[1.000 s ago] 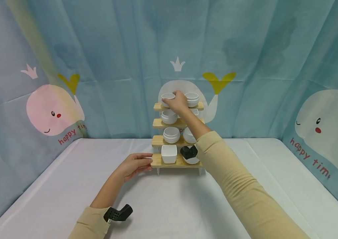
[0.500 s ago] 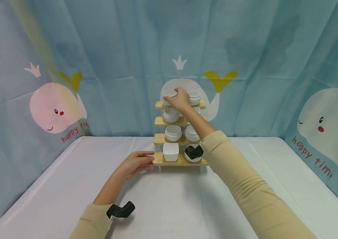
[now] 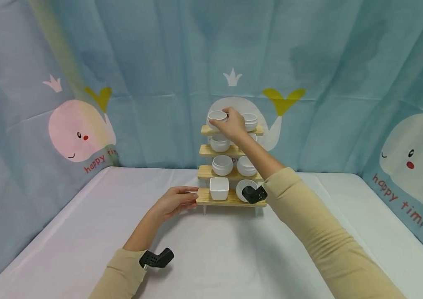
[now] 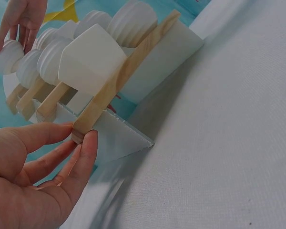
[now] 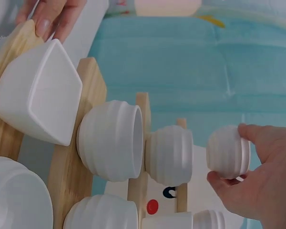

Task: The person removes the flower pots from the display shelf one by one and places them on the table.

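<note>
Pinching a white ribbed cup (image 5: 228, 151) in the right-hand grip (image 5: 269, 174), clamped between thumb and fingers at opposite sides and spread only as wide as the cup. Holding it above the left end of the top shelf (image 5: 181, 202). Pinching the left end of the lowest shelf (image 4: 124, 71) in the left-hand grip (image 4: 35, 174), thumb and fingertips pressed to the wood.

Shown in the 2 wrist views: a gap between cup and top shelf, hard to tell in the head view. Shown broadly from the left wrist: a pale side panel (image 4: 121, 138) beneath the lowest shelf, meeting the white surface (image 3: 211, 253).

Ranged across the 4 shelves, besides the held cup: 7 more white vessels, among them a square cup (image 3: 219, 189) at lower left and a round bowl (image 3: 239, 191) beside it, partly covered in the head view by a black wrist camera (image 3: 254, 194). Largely hidden there behind the right forearm (image 3: 260, 153): a squarish dish (image 5: 167, 222) on the second shelf. Hung behind: a blue curtain (image 3: 159, 41) printed with whales (image 3: 80, 131).
</note>
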Tool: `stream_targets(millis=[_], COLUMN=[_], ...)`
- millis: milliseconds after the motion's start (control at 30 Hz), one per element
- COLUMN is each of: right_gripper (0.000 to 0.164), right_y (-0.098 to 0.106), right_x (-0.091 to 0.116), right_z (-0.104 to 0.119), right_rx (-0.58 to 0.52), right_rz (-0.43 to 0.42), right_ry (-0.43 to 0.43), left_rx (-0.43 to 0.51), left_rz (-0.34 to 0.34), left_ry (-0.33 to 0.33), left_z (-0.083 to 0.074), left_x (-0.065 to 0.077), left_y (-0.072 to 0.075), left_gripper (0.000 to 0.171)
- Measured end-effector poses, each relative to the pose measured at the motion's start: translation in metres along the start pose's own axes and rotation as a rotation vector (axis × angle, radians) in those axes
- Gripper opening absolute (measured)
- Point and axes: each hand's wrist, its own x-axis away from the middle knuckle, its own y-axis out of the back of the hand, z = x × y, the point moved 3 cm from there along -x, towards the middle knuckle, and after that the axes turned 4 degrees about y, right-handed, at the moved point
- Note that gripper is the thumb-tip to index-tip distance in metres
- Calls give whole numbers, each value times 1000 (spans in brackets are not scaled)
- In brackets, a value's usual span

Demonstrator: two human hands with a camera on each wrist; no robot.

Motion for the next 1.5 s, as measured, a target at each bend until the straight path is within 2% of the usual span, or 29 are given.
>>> stream_targets(millis=[767,1500], right_gripper=[66,65], right_y=[13,20], right_x=[22,49], right_z=[5,6], right_rx=[-49,-86], right_rz=[16,41], right_ry=[18,64], left_rx=[21,17], left_rz=[25,11], left_ry=[-10,-19], left_z=[6,6], left_x=[-6,-9], left_y=[2,1], left_gripper=[49,49])
